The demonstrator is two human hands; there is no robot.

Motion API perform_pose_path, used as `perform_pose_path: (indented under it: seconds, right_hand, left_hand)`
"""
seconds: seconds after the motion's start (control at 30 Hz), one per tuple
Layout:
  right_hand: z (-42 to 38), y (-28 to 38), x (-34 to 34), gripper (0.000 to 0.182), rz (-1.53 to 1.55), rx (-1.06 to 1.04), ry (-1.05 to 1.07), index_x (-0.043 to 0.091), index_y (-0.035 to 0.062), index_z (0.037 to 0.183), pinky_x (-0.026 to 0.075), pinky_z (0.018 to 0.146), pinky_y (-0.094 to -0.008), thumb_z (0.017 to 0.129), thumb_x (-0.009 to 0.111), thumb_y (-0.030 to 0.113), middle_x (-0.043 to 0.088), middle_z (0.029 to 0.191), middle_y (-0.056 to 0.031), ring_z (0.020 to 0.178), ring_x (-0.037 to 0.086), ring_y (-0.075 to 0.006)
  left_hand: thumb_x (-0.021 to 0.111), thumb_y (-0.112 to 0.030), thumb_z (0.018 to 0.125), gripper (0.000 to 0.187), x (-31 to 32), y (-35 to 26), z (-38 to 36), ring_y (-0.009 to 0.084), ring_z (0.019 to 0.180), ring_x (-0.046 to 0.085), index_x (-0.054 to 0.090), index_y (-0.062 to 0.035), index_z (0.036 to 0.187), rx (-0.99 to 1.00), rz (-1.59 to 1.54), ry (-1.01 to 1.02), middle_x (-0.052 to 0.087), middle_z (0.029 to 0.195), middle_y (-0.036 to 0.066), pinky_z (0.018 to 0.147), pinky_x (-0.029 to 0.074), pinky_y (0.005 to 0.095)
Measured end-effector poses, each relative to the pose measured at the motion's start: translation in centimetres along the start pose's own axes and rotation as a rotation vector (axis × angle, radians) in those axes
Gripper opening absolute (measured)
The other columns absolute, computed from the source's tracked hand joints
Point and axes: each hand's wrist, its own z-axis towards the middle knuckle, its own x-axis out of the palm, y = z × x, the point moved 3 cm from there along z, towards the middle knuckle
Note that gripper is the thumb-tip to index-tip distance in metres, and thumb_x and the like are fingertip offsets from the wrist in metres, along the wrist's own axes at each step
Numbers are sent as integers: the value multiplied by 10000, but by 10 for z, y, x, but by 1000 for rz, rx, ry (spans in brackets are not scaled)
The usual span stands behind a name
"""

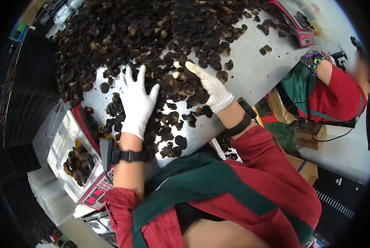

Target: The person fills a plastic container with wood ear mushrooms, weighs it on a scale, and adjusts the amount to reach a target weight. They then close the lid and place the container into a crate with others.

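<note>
Dark brown, ear-shaped dried fungus pieces (pixel 152 31) lie in a large heap on a metal table (pixel 251 62). My left hand (pixel 138 99), in a white glove, rests over the near edge of the heap with its fingers spread and nothing in them. To its right, my right hand (pixel 209 87), gloved in white too, has its fingers curled round a cluster of fungus pieces (pixel 183 86). Loose pieces (pixel 170 120) lie scattered below and between the hands.
At the lower left, a red scale (pixel 94 192) bears a clear tray with fungus (pixel 79 165). Stacked clear trays (pixel 48 194) stand beside it. Another red scale (pixel 306 38) is at the upper right. A co-worker in red (pixel 338 95) is at the right.
</note>
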Motion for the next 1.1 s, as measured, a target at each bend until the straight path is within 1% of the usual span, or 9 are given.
perform_pose_path:
  seconds: [0.17,0.37,0.43,0.6,0.7,0.77,0.9,1.03,1.1]
  right_hand:
    - [-3,-6,4,317,41,85,-11,643,40,1198,624,791,-365,1002,604,286,711,1042,-122,873,719,-227]
    - [-7,-11,10,316,-5,78,-9,646,30,1221,620,777,-343,1024,561,262,715,1054,-100,860,719,-204]
    - [-9,-12,15,314,-36,60,-7,643,23,1224,618,779,-339,1028,552,251,715,1044,-98,872,716,-198]
    - [-8,-19,16,293,-239,-10,35,638,11,1236,594,776,-285,1035,544,202,702,1052,-73,889,690,-140]
    - [-11,-24,25,284,-439,-88,-12,639,10,1238,581,761,-266,1031,551,183,693,1071,-51,880,670,-112]
    - [-13,-26,27,277,-462,-73,-4,640,10,1239,559,797,-248,1027,560,168,687,1087,-34,923,649,-92]
    - [-16,-27,32,300,-629,-112,-10,633,5,1267,503,880,-223,1013,588,159,679,1129,-19,1008,617,-77]
    - [-13,-24,19,314,-829,-210,-1,631,-2,1265,534,847,-240,1015,583,182,687,1113,-40,976,641,-91]
    - [-15,-17,13,304,-535,-27,-2,634,3,1252,576,784,-264,1021,568,189,695,1061,-56,916,677,-118]
  left_hand:
    - [696,-153,893,373,23,9,2,401,1176,551,606,-76,1246,-7,-33,-78,548,1300,217,961,485,439]
    - [663,-185,943,335,9,18,-4,372,1090,614,604,-66,1250,-48,-141,-232,614,1247,172,910,506,426]
    - [675,-207,937,282,-5,15,-7,366,1017,639,644,-45,1166,-91,-178,-277,662,1115,180,857,520,400]
    - [739,-179,853,290,-30,7,-23,319,806,689,661,-129,1128,-113,-143,-89,690,1037,115,691,546,380]
    - [734,-202,874,381,-51,-16,-30,301,851,709,628,-148,1236,-159,-240,-37,713,1024,124,730,560,369]
    - [758,-216,859,325,-57,-28,-33,272,885,718,671,-121,1156,-111,-531,-85,721,1020,108,779,562,335]
    - [781,-148,825,250,-61,-49,-36,271,875,722,701,-63,1046,-71,-478,32,733,956,122,776,554,314]
    - [767,-106,838,165,-58,-46,-37,149,755,692,711,-49,982,-90,-533,11,730,858,80,712,533,265]
    - [757,-70,851,121,-63,-42,-39,27,699,577,706,-29,953,-180,-670,-7,695,780,9,671,488,210]
